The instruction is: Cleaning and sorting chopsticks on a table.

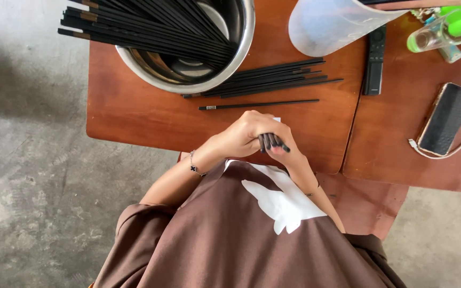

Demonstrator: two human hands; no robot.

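Reddish-brown wooden counter (134, 114) over grey concrete floor: the left hand (241, 133) wraps a small bundle of black chopsticks (273, 142), fingers pressed together, squaring the ends against the right hand (284, 154), whose fingers stay hidden. More lie beside the steel bowl (241, 53).

The person wears a loose brown top with a white shape printed on the chest, just below the clasped hands. The fabric falls in soft folds, and its wide short sleeves end well back from the grip, leaving both forearms bare. On the wrist behind the left hand (241, 133) hangs a thin chain bracelet with a small dark four-petalled charm. Behind the right hand (286, 154), a fine dark band circles the forearm.
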